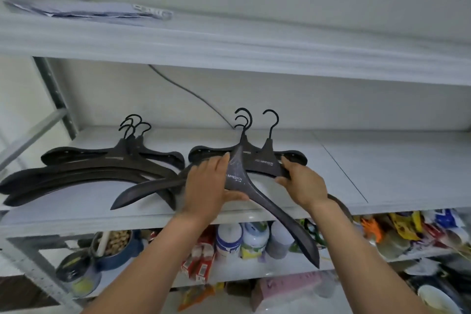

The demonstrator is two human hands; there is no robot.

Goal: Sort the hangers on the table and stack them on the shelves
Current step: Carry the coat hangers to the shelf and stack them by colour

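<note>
On the white middle shelf (pixel 382 176) lie two groups of dark hangers with black hooks. The left stack (pixel 96 168) holds several hangers. In the right group, my left hand (pixel 209 188) grips the middle of the top dark hanger (pixel 238 176), thumb under it; that hanger is tilted and its right arm juts out past the shelf's front edge. My right hand (pixel 303 183) pinches the neighbouring hanger (pixel 267 160), which lies flat on others beneath.
The upper shelf (pixel 229 43) carries flat papers (pixel 86 11) at the left. A dark cable (pixel 193 94) runs down the back wall. Below, a lower shelf holds bottles (pixel 242 239), a bowl of nuts (pixel 114 242) and colourful packets (pixel 407 229).
</note>
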